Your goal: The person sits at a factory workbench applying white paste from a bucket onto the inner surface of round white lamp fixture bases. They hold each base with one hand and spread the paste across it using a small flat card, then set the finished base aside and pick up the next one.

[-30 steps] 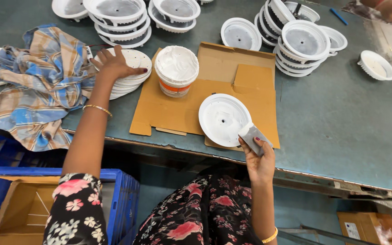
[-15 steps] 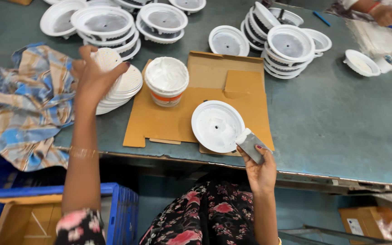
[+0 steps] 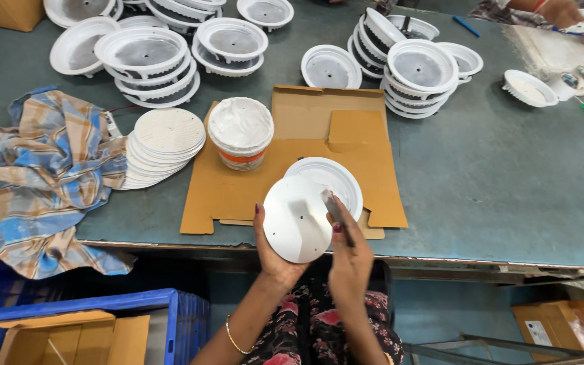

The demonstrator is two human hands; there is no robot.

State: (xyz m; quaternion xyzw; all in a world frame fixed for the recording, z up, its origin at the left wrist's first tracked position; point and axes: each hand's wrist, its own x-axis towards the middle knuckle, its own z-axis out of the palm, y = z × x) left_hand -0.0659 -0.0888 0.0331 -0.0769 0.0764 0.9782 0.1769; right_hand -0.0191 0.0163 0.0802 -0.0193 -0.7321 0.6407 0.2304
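- White round disc (image 3: 297, 220), gripped at its lower edge by the left hand (image 3: 273, 251), tilts up over the bench (image 3: 508, 196) edge, face open.
- Right hand (image 3: 347, 253) pinches a flat scraper (image 3: 336, 215) against its rim.
- Paste tub (image 3: 240, 132) sits within reach on cardboard (image 3: 305, 122).

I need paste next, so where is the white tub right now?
In the head view the white tub stands on the cardboard sheet, at its left end, between the stack of flat white discs and the white housing.
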